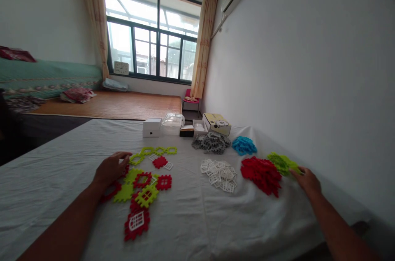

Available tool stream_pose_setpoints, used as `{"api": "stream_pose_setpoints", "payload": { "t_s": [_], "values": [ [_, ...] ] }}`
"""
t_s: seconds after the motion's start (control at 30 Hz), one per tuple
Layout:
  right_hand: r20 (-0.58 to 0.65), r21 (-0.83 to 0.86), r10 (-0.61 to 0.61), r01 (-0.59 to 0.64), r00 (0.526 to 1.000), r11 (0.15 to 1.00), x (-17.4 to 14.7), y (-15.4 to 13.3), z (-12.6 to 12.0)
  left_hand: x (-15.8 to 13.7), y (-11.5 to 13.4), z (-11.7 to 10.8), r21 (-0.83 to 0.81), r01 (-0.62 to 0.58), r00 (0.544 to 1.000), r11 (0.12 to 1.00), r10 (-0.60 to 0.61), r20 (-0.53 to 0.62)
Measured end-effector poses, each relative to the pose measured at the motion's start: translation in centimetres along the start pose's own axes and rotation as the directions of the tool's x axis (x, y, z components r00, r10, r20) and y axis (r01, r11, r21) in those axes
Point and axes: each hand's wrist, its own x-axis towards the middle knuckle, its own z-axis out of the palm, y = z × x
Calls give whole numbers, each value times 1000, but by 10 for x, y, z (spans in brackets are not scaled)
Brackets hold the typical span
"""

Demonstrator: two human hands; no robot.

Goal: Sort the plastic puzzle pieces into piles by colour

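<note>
Flat toothed plastic building pieces lie on a white cloth. On the left, red, yellow-green and white pieces form a loose arrangement, with a red piece with a white window insert [136,222] nearest me. My left hand [111,168] rests at its left edge, fingers stretched over a partly hidden red piece [126,169] beside a green frame piece [136,159]. On the far right, my right hand [309,181] has its fingertips closed on a green building piece [293,165] at the edge of the green pile [277,163]. A red pile [261,174] lies just left of it.
White window pieces [219,173], a grey pile [211,142] and a blue pile [244,145] lie around the middle and right. Behind them stand a white box [152,128], a clear plastic container [173,123] and a yellow box [217,124]. A wall borders the right side.
</note>
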Motion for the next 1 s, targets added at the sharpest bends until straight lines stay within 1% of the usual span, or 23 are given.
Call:
{"api": "stream_pose_setpoints", "payload": {
  "t_s": [0.07,0.13,0.17,0.23,0.3,0.33,0.37,0.4,0.43,0.47,0.5,0.53,0.57,0.6,0.63,0.67,0.73,0.77,0.83,0.9,0.93,0.97,1.0],
  "values": [
    [-8,-42,-11,11,1000,999,-1,3,5,0,-1,1,-5,-2,1000,1000,2,-4],
    [-68,-87,-110,104,992,991,-7,-16,8,-1,-1,1,-21,-5,1000,1000,5,-14],
    [-94,-89,-187,179,978,980,-13,-34,8,-1,0,1,-29,-10,1000,1000,10,-17],
    [-102,-32,-362,361,926,932,-34,-84,9,-3,4,2,-36,-5,1000,999,4,-24],
    [-75,95,-504,509,861,856,-70,-146,8,-4,8,2,-50,-18,999,999,17,-30],
    [-45,162,-561,560,827,812,-93,-178,7,-5,10,1,-59,-16,999,998,14,-33],
    [6,241,-629,609,778,756,-118,-209,6,-6,13,1,-69,-13,999,998,11,-38],
    [62,325,-716,664,696,674,-144,-239,6,-7,14,1,-77,-12,999,997,9,-44],
    [116,401,-802,711,586,578,-171,-267,5,-8,16,1,-85,-14,999,996,10,-50],
    [171,471,-874,741,456,479,-196,-291,6,-9,17,0,-92,-21,998,996,16,-56],
    [203,529,-920,753,336,391,-219,-312,7,-10,18,0,-98,-28,998,995,22,-61],
    [211,565,-947,761,242,320,-240,-330,9,-11,19,-1,-104,-32,998,994,26,-66],
    [205,584,-961,765,185,272,-257,-345,13,-11,19,-1,-108,-35,997,994,28,-69],
    [195,593,-968,768,156,243,-271,-358,16,-12,20,-2,-109,-36,997,993,28,-73],
    [187,594,-971,770,152,234,-281,-368,21,-12,20,-2,-108,-36,997,993,28,-78],
    [186,595,-969,767,160,240,-289,-376,25,-11,20,-2,-105,-37,996,994,29,-82],
    [218,605,-961,749,172,272,-296,-388,30,-11,21,-1,-95,-47,996,994,39,-86],
    [244,614,-955,736,167,285,-297,-391,30,-10,22,-1,-90,-56,995,994,48,-86],
    [280,632,-949,716,146,297,-296,-392,26,-10,22,-1,-81,-68,995,994,62,-79],
    [289,645,-946,701,145,305,-290,-385,16,-10,23,-1,-74,-76,995,994,71,-66],
    [291,647,-943,693,160,318,-286,-378,10,-10,23,-2,-70,-76,996,995,72,-59],
    [296,647,-936,681,190,343,-281,-368,5,-10,23,-2,-67,-73,996,995,70,-53],
    [305,641,-923,666,234,381,-275,-357,0,-10,23,-3,-64,-70,997,995,67,-48]
  ]
}}
